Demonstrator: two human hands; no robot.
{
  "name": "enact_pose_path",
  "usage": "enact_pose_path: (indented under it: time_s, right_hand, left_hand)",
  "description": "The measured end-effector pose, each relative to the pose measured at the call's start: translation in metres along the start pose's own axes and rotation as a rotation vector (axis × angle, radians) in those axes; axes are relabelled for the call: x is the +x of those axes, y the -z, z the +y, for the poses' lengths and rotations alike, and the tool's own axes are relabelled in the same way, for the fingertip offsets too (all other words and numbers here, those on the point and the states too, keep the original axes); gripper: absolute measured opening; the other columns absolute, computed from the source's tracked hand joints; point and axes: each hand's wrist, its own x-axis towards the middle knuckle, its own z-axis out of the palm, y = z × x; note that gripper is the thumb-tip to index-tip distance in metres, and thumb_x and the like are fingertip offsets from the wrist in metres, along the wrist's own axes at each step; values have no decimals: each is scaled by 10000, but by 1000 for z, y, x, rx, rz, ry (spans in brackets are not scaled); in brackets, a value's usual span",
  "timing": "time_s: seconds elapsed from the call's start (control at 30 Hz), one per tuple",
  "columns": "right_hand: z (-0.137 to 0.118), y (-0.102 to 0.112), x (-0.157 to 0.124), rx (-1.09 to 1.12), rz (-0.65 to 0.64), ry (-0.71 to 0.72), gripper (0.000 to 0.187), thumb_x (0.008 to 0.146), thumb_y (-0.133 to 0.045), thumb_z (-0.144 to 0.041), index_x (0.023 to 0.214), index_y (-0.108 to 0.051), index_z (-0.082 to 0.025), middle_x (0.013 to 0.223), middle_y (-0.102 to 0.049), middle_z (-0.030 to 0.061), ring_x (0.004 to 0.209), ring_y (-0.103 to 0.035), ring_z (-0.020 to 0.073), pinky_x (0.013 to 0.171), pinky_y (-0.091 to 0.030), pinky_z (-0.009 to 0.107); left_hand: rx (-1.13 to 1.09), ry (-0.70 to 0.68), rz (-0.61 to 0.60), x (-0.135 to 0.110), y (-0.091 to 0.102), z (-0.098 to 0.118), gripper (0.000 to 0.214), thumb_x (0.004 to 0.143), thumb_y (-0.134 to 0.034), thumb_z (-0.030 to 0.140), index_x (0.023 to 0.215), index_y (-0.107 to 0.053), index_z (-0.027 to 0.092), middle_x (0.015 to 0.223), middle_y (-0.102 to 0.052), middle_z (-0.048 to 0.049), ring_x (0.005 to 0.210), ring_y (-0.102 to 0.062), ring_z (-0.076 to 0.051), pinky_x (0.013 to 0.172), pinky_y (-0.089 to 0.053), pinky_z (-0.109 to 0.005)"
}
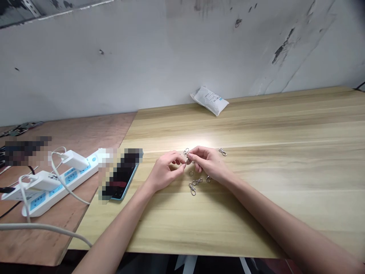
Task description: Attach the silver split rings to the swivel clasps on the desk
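My left hand (167,172) is closed in a pinch, thumb and index fingertips meeting at the edge of a small silver metal clasp (188,161). My right hand (210,163) grips that clasp from the other side between thumb and fingers; its exact shape is mostly hidden. Just beyond the fingertips lies another metal clasp (186,151). A thin split ring (191,173) rests on the table below the hands. Nearer to me are two silver swivel clasps, one lying crosswise (197,182) and one lengthwise (192,189). Another metal piece (208,179) sits under my right wrist.
A swivel clasp (222,152) lies right of my right hand. A white plastic packet (210,100) is against the wall. To the left are a phone (129,182) and a white power strip (68,182) with chargers and cables. The wooden table (285,152) meets a brown board (108,129).
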Motion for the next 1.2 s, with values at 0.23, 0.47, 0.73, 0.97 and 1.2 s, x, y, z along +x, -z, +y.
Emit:
enact_pose_path:
  time_s: [0.23,0.47,0.73,0.97,1.2]
  right_hand:
    - [0,-1,0,4,-37,-21,225,839,-625,-388,829,-618,-163,758,-644,15,510,-526,64,471,-451,213]
    - [-1,-4,-2,-16,-43,-20,192,840,-618,-352,810,-618,-163,746,-658,27,525,-544,67,464,-452,199]
    - [-2,-4,-2,-44,-60,-29,180,861,-609,-335,832,-634,-159,738,-652,22,540,-548,69,490,-464,202]
    - [0,-3,-3,-55,-81,-21,185,877,-608,-352,854,-649,-173,750,-653,23,570,-562,81,525,-487,220]
    - [0,-4,-3,-69,-83,-19,202,878,-607,-363,856,-651,-167,755,-651,25,573,-562,81,522,-486,214]
  left_hand:
    - [-18,47,-62,-2,-1,-2,92,867,-567,203,824,-642,170,841,-649,-49,788,-589,-150,614,-488,-235]
    - [26,45,-82,-1,-2,-4,108,871,-569,229,835,-651,169,811,-654,-34,742,-597,-143,676,-484,-270]
    - [45,29,-121,-1,-2,-7,124,886,-546,225,838,-646,169,775,-643,-23,683,-568,-130,618,-442,-252]
    - [58,13,-135,-2,-1,-7,115,873,-542,184,828,-647,177,772,-647,-20,706,-570,-137,640,-443,-261]
    - [70,19,-135,-2,-1,-7,111,861,-552,165,830,-657,178,769,-653,-18,712,-576,-141,652,-442,-264]
